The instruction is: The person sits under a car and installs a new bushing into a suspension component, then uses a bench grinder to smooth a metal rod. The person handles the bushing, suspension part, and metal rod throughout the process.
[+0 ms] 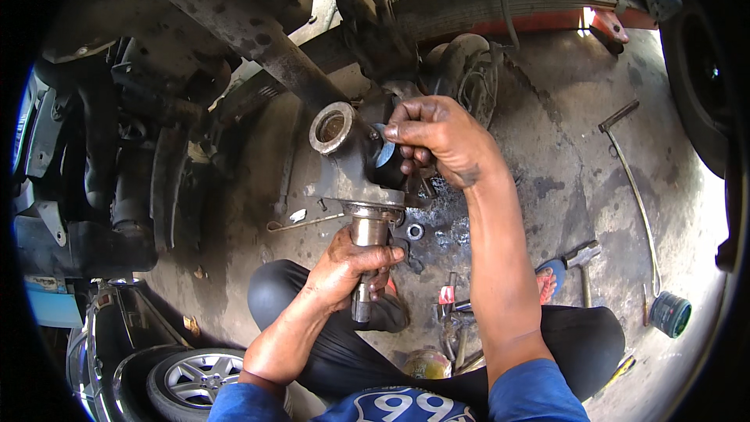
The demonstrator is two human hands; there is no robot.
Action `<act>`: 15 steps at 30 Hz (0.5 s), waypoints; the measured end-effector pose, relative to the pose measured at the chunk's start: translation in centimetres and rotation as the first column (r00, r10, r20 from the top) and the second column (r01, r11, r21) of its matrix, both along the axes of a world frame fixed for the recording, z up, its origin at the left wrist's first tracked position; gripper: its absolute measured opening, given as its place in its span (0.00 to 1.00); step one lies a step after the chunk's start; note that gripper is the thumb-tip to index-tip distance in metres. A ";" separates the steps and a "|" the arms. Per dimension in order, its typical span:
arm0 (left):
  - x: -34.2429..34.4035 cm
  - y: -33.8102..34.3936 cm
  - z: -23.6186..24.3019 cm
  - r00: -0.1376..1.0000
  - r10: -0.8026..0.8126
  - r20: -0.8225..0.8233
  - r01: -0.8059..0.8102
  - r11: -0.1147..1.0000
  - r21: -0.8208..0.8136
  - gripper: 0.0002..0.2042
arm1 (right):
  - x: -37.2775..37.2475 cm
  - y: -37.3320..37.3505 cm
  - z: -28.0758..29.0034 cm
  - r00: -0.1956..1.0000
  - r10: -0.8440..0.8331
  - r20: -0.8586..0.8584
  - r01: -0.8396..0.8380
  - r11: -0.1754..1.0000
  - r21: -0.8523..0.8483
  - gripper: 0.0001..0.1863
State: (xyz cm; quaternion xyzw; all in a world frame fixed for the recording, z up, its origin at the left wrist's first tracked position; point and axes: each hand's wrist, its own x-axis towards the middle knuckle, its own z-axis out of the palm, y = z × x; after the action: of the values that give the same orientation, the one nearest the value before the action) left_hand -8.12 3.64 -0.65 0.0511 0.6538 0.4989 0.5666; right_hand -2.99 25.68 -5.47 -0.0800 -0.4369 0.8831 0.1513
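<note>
Upright between my knees stands a dark steering knuckle [353,166] with a round bore at its top and a bright metal spindle pointing down. My left hand [349,267] is wrapped round the spindle below the flange, the thumb lying across it. My right hand [437,139] is beside the knuckle's upper part, thumb and forefinger pinching a thin, curved bluish strip [385,155] against its side. What the strip is made of cannot be told. The knuckle's far right side is hidden behind my right hand.
Overhead runs a vehicle's thick axle tube [258,35]. On the stained floor lie a small ring [415,230], a hammer [582,259], a long bent bar [631,180], a green-topped can [670,314] and several hand tools [461,312]. A car wheel [199,379] stands at lower left.
</note>
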 end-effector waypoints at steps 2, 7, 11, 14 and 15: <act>0.0 0.1 0.0 1.000 0.012 0.005 -0.012 1.000 -0.010 0.18 | 0.2 -0.2 0.2 0.993 0.025 0.112 -0.026 1.000 0.002 0.07; 0.3 0.3 -0.1 0.999 0.033 -0.013 -0.032 0.999 0.029 0.18 | 0.1 -0.6 0.4 0.986 -0.008 0.168 0.008 1.000 0.004 0.07; 0.5 0.2 -0.2 0.997 0.072 0.003 -0.072 0.997 -0.004 0.18 | -0.1 -0.9 0.5 0.994 -0.037 0.104 0.036 0.999 0.007 0.08; 0.0 0.0 0.0 0.998 0.057 0.035 -0.055 0.998 -0.038 0.17 | 0.4 -1.3 0.5 0.989 -0.024 0.144 0.021 1.000 0.023 0.08; -0.1 -0.1 0.0 0.998 0.047 0.047 -0.047 0.999 -0.008 0.17 | 0.4 -1.3 0.5 0.984 -0.009 0.178 0.005 1.000 0.019 0.08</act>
State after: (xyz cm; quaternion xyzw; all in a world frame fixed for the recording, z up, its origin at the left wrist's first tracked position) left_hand -8.20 3.59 -0.66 0.0223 0.6430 0.5109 0.5701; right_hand -2.55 24.37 -4.93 -0.1589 -0.4568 0.8677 0.1153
